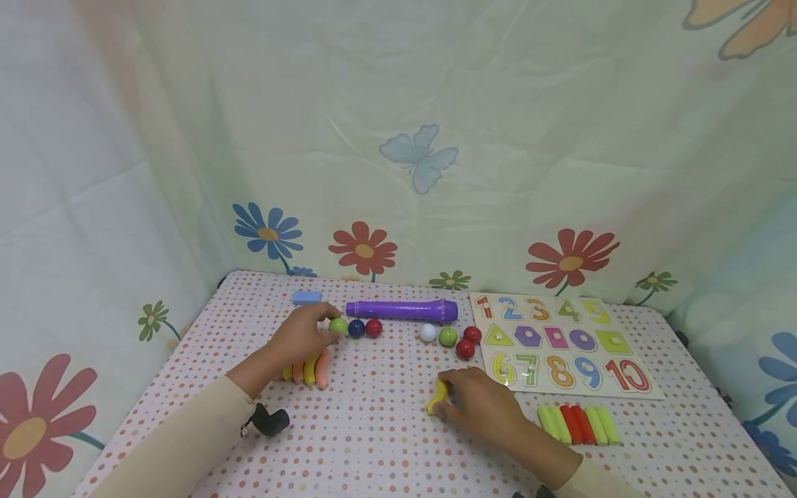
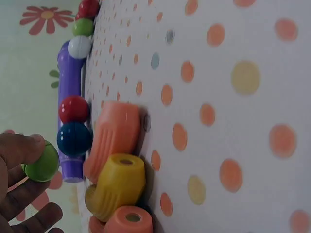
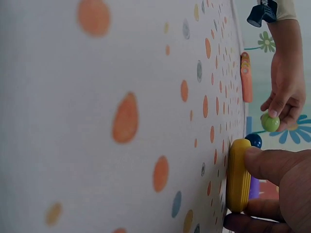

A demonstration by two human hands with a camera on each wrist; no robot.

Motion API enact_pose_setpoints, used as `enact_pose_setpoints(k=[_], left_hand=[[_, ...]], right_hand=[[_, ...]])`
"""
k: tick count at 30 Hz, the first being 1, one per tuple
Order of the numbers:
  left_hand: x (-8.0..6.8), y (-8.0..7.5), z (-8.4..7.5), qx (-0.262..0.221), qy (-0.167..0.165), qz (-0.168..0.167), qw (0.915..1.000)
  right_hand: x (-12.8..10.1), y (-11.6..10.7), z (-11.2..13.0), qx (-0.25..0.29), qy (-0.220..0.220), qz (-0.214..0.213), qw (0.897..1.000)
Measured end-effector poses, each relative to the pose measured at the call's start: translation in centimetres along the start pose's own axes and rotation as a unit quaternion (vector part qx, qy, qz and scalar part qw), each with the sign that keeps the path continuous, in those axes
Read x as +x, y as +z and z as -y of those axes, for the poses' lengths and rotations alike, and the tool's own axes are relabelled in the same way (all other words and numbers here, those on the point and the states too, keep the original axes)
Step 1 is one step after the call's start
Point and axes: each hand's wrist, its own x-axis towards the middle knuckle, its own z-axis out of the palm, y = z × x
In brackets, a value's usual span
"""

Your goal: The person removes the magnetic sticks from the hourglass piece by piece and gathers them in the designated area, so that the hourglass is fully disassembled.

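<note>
My left hand (image 1: 300,337) pinches a green ball (image 2: 44,164) between thumb and fingers, beside a blue ball (image 2: 74,139) and a red ball (image 2: 74,109). In the right wrist view that green ball shows above the table surface. Below the left hand lies a row of curved yellow and peach pieces (image 1: 322,371), partly hidden by the wrist in the head view; the left wrist view shows a hole in the end of some. My right hand (image 1: 482,407) holds a ribbed, curved yellow piece (image 3: 237,177) low over the table, thumb on one side and fingers at its end.
A purple tube (image 1: 401,310) lies at the back, with a blue block (image 1: 307,297) to its left. White, green and red balls (image 1: 447,337) sit nearer the number puzzle board (image 1: 650,393) on the right. Several green and red sticks (image 1: 578,425) lie in front of the board.
</note>
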Motion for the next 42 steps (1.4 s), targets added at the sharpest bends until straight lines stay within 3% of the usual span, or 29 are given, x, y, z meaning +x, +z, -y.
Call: enact_pose_setpoints(k=[14, 23, 29, 34, 38, 42], left_hand=[[2.4, 0.9, 1.8, 0.018, -0.040, 0.022, 0.9988], [2.2, 0.5, 1.6, 0.033, -0.048, 0.010, 0.9982], [0.8, 0.4, 0.8, 0.056, -0.001, -0.058, 0.9967], [-0.9, 1.1, -1.0, 0.062, 0.047, -0.102, 0.9917], [-2.2, 2.2, -2.8, 0.079, 0.089, -0.100, 0.9879], [-3.3, 3.5, -4.3, 0.087, 0.133, -0.073, 0.9845]], right_hand=[[-0.1, 0.0, 0.1, 0.003, 0.004, 0.012, 1.000], [0.1, 0.0, 0.3, 0.002, 0.000, 0.011, 1.000], [0.4, -0.2, 1.0, 0.005, -0.009, 0.004, 1.000], [0.7, -0.3, 1.4, -0.003, -0.031, -0.008, 0.999], [1.0, -0.2, 1.7, -0.008, -0.041, -0.012, 0.999], [1.4, -0.1, 2.0, 0.002, -0.053, -0.004, 0.999]])
